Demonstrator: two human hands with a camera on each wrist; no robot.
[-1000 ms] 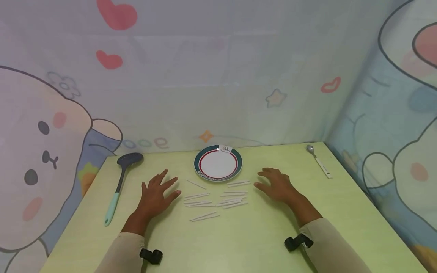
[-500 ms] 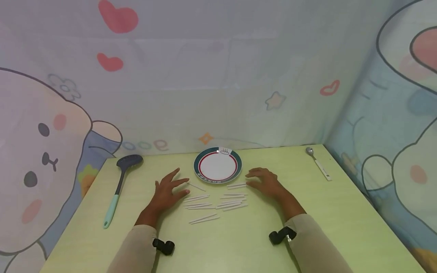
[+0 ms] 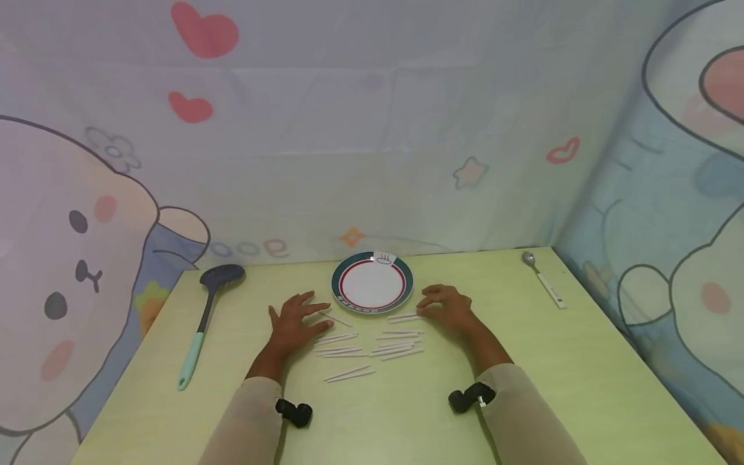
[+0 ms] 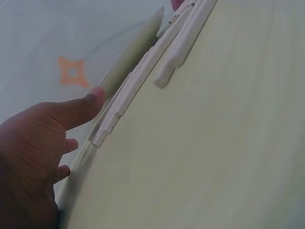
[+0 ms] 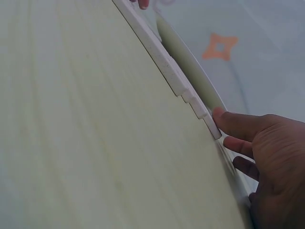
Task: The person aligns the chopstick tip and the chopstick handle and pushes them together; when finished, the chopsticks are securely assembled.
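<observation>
Several thin white sticks lie in small groups on the table in the head view, in a left cluster [image 3: 337,352] and a right cluster [image 3: 398,349]. My left hand [image 3: 293,326], fingers spread, is at the left end of a single slanted stick [image 3: 338,320]. At the right end of an upper pair of sticks [image 3: 402,318] is my right hand [image 3: 450,307], its fingers slightly bent. Both wrist views show the thumb and fingers apart, close to stick ends, with no stick gripped. A round plate [image 3: 372,284] with a green and red rim stands just behind the sticks.
A slotted ladle [image 3: 200,323] with a mint handle lies at the table's left. Far right is a small spoon [image 3: 543,281] with a white handle. A printed cloth [image 3: 325,129] hangs behind the table [image 3: 372,420].
Both hands have moved inward toward the sticks, the left one rightward and the right one leftward. The right fingers have drawn closer together. Sticks and plate look unmoved.
</observation>
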